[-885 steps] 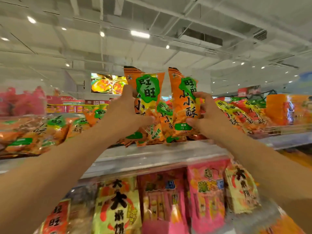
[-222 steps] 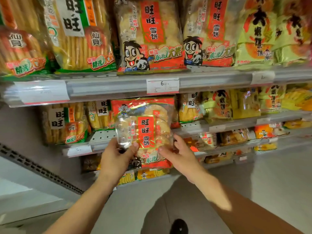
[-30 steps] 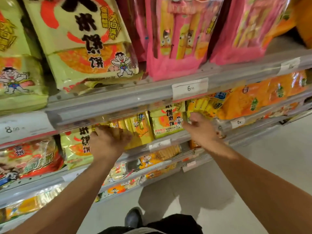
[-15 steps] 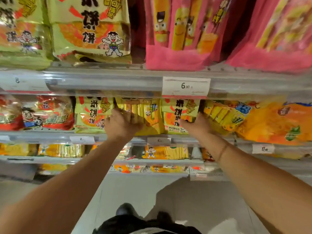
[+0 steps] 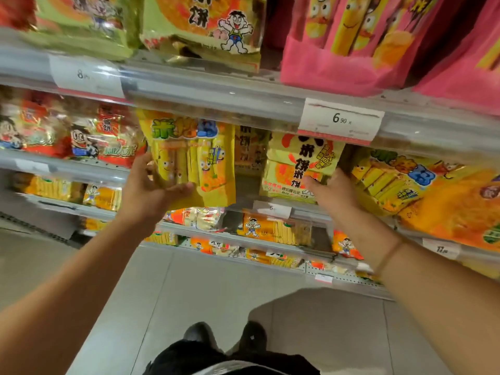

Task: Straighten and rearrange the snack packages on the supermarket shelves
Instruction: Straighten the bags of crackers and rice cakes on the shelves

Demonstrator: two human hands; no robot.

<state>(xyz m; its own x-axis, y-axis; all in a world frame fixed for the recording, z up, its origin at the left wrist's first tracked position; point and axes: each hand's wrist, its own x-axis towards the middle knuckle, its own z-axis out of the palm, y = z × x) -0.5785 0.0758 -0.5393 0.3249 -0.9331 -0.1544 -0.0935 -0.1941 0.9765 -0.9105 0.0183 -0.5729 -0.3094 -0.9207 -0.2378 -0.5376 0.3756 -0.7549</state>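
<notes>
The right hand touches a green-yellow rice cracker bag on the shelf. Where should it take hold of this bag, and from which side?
Probably the lower right edge of the rice cracker bag, coming from the front right. The bag stands upright facing out, its top sits under the shelf rail, and the right hand already rests at that corner. The left side also looks free.

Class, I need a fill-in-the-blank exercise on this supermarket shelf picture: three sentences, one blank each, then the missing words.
1. The left hand holds a ____ snack bag printed with smiling sticks.
2. The price tag above the right hand begins with the digit ____.
3. The top-right bags on the upper shelf are ____.

Missing words: yellow; 6; pink
</notes>
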